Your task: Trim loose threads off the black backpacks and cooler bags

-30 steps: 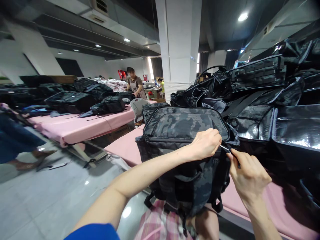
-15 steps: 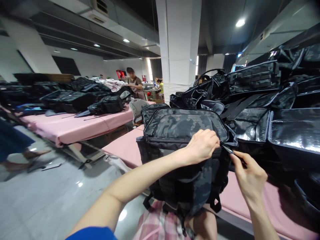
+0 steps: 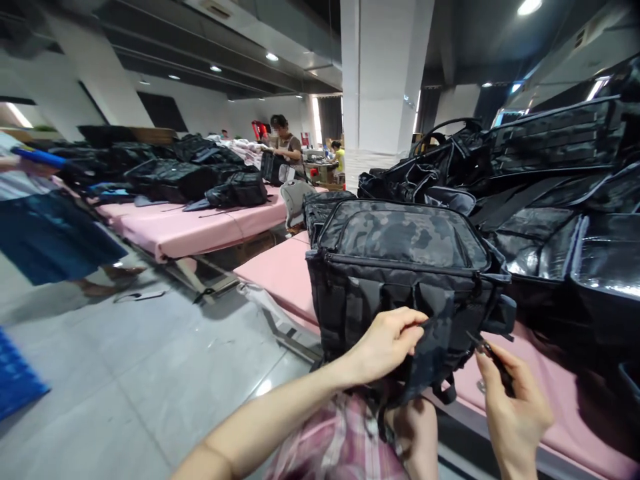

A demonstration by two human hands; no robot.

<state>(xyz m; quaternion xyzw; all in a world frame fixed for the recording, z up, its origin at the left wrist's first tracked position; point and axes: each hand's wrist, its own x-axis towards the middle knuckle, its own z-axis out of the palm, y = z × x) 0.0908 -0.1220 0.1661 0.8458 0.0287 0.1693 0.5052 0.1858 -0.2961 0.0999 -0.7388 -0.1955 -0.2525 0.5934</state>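
In a bright workroom crowded with dark bags, a seated person works at a black camouflage backpack [image 3: 395,280], which stands upright above the lap, just in front of a pink-covered desk [image 3: 277,273]; what bears its weight cannot be made out. The left hand [image 3: 385,347] is at the backpack's front, thumb and fingers drawn together, though whether fabric is pinched between the tips cannot be told. The right hand [image 3: 515,393], near the backpack's right side, curls its thumb and fingers around a small dark tool [image 3: 497,367] whose narrow tip points up toward the bag. Pink plaid cloth [image 3: 340,443] covers the lap below. At right, a heap of camouflage bags [image 3: 550,143] rises behind an open bag [image 3: 613,257] with a shiny silver lining. At left, more dark bags [image 3: 170,179] cover much of a second pink desk [image 3: 170,230], where a co-worker in a brown top [image 3: 291,148] handles a dark bag. A gray chair [image 3: 294,200] stands between the desks, near a white pillar [image 3: 383,80], and a figure in a blue skirt [image 3: 55,230] appears at far left.
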